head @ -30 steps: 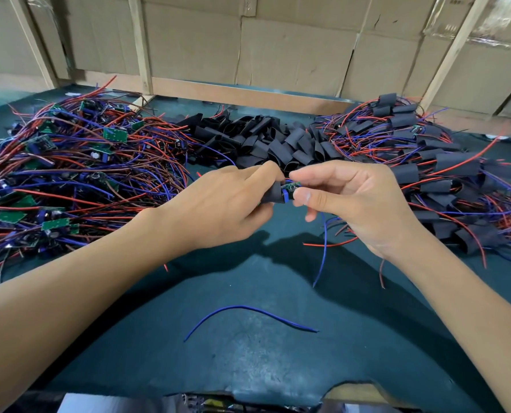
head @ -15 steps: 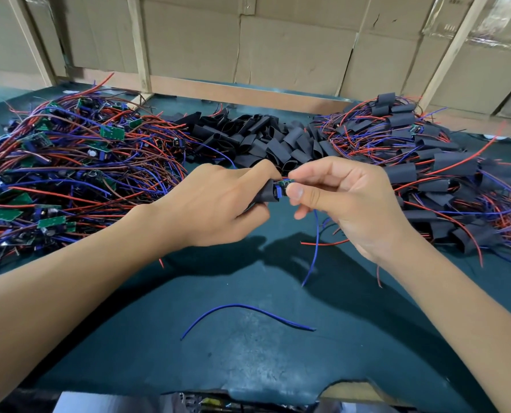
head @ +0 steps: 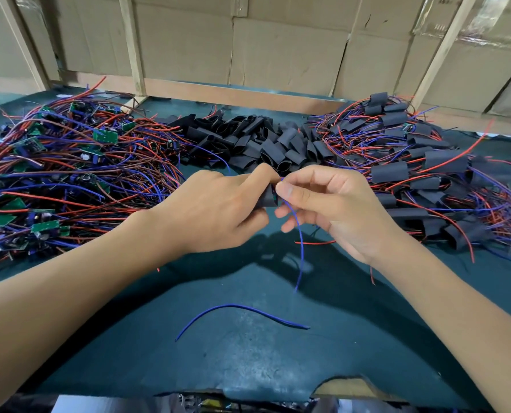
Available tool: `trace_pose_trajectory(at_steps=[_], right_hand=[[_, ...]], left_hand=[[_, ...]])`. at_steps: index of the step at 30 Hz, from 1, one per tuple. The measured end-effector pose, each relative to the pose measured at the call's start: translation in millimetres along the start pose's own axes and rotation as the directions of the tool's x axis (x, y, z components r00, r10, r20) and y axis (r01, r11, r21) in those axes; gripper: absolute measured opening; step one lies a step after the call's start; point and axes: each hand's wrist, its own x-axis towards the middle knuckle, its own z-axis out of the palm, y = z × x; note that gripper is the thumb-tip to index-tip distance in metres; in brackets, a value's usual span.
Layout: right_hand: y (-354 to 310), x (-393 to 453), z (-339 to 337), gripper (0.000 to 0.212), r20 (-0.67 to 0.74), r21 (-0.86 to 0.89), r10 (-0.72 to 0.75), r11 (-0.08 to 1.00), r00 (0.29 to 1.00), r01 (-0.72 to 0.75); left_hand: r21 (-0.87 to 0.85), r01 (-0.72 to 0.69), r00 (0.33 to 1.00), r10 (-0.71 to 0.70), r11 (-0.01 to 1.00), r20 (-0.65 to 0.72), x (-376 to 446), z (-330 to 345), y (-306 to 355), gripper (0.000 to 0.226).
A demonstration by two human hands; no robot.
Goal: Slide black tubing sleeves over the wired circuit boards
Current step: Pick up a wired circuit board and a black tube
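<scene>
From the head view, the left hand (head: 218, 210) grips a black sleeve (head: 266, 198) above the dark green counter (head: 248, 368), while the right hand (head: 334, 204) pinches a blue wire (head: 299, 248) at the sleeve's mouth, where a sliver of circuit board (head: 275, 198) shows. Bare wired boards (head: 69, 168) lie left, loose sleeves (head: 260, 141) behind, and sleeved boards (head: 421, 168) right.

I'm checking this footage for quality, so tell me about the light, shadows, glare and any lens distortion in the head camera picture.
Head view: light is even and fairly bright; the left hand and right hand cast a dark shadow on the green table just below them; a pale sheen shows on the table near the loose blue wire; wide-angle bending splays the wooden battens; focus looks sharp throughout.
</scene>
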Motion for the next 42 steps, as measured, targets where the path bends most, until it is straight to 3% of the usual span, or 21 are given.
trace_pose_trajectory(at_steps=[3, 8, 12, 16, 18, 21, 22, 25, 29, 32, 34, 39, 42], right_hand=[[1.3, -1.0, 2.0, 0.018, 0.024, -0.110, -0.055, 0.992, 0.998, 0.057], [7.1, -1.6, 6.8, 0.023, -0.062, -0.297, -0.146, 0.947, 0.987, 0.121], [-2.7, -1.9, -3.1, 0.021, -0.106, -0.502, -0.328, 0.833, 0.939, 0.235], [-28.2, -2.0, -53.8, 0.039, -0.111, -0.632, -0.430, 0.727, 0.896, 0.270], [-38.1, -6.5, -88.9, 0.042, -0.098, -0.698, -0.424, 0.674, 0.900, 0.242], [-43.7, -11.7, -126.9, 0.040, -0.143, -0.870, -0.292, 0.492, 0.946, 0.021], [-42.7, -11.7, -134.5, 0.045, -0.196, -0.900, -0.208, 0.427, 0.958, -0.091], [-37.2, -10.9, -139.0, 0.050, -0.278, -0.920, -0.110, 0.318, 0.954, -0.231], [-33.8, -7.4, -119.3, 0.047, -0.198, -0.944, -0.290, 0.312, 0.937, -0.103], [-29.4, -3.7, -100.5, 0.047, -0.111, -0.946, -0.401, 0.322, 0.909, 0.026], [-23.3, -1.1, -86.1, 0.047, -0.041, -0.943, -0.418, 0.315, 0.908, 0.103], [-2.0, 5.0, -55.2, 0.040, 0.175, -0.920, -0.390, 0.262, 0.904, 0.291], [6.4, 5.1, -42.5, 0.042, 0.255, -0.897, -0.386, 0.249, 0.887, 0.366]], left_hand=[[-0.002, 0.025, 1.000, -0.025, 1.000, -0.015, -0.9, 2.3, -1.7, 0.028], [-0.009, 0.025, 0.998, -0.026, 1.000, -0.056, -0.6, 3.8, 0.5, 0.032], [0.012, 0.022, 0.997, -0.021, 1.000, -0.070, -2.4, 3.2, -10.6, 0.059], [0.019, 0.161, 0.985, -0.162, 0.987, 0.065, -6.9, -2.4, -45.0, 0.075], [0.170, 0.227, 0.936, -0.264, 0.959, 0.235, -10.8, -4.3, -64.6, 0.070], [0.294, 0.328, 0.710, -0.439, 0.898, 0.551, -15.9, -8.1, -83.8, 0.062], [0.266, 0.358, 0.675, -0.445, 0.895, 0.588, -15.7, -9.3, -86.8, 0.054], [0.133, 0.381, 0.715, -0.382, 0.915, 0.585, -12.9, -12.7, -88.7, 0.030], [-0.006, 0.369, 0.766, -0.300, 0.929, 0.568, -13.2, -18.6, -85.7, 0.023], [-0.126, 0.421, 0.748, -0.266, 0.898, 0.608, -14.7, -25.6, -87.7, 0.006], [-0.167, 0.450, 0.716, -0.243, 0.877, 0.654, -12.8, -30.1, -87.2, 0.008], [-0.032, 0.397, 0.640, -0.252, 0.917, 0.726, 6.3, -27.4, -80.2, 0.006], [-0.040, 0.364, 0.661, -0.229, 0.930, 0.715, 22.4, -26.3, -75.5, 0.016]])
